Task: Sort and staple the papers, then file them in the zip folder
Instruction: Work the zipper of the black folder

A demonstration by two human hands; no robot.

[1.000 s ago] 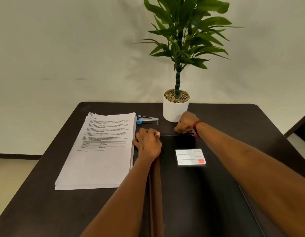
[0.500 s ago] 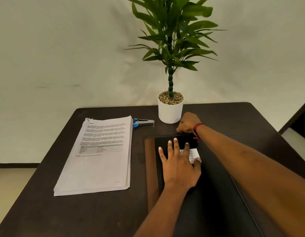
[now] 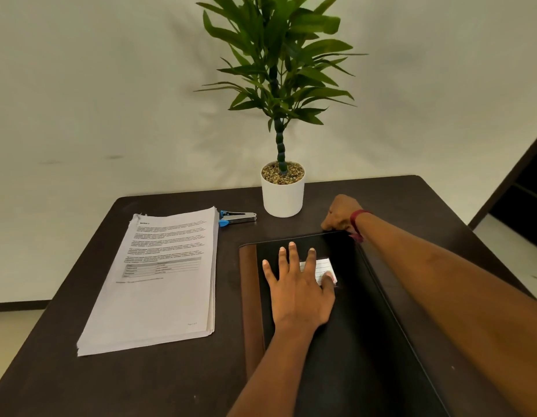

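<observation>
One dark table (image 3: 171,386): left hand (image 3: 300,293) flat on folder (image 3: 351,356), right hand (image 3: 341,212) gripping its edge.

We see a thick white paper stack (image 3: 153,284) lying flat left of the flat black, brown-spined folder (image 3: 366,341), with the silver-and-blue stapler (image 3: 238,218) just beyond the stack.

The table (image 3: 171,386) is very dark brown; on it the paper stack (image 3: 159,296) is white, its top sheet printed in black text with a small grey-banded grid, and the stapler (image 3: 238,217) is silver with a bright blue end. The zip folder (image 3: 351,356) is black with a brown strip (image 3: 249,296) down its left edge and bears a white label (image 3: 323,263) ruled in thin grey lines; the wristband (image 3: 356,218) is dark red. The plant pot (image 3: 282,200) is plain white, its pebbles (image 3: 273,174) speckled tan, its ringed stalk (image 3: 280,145) dark green and its leaves (image 3: 279,55) green, before a cream wall (image 3: 111,85).
</observation>
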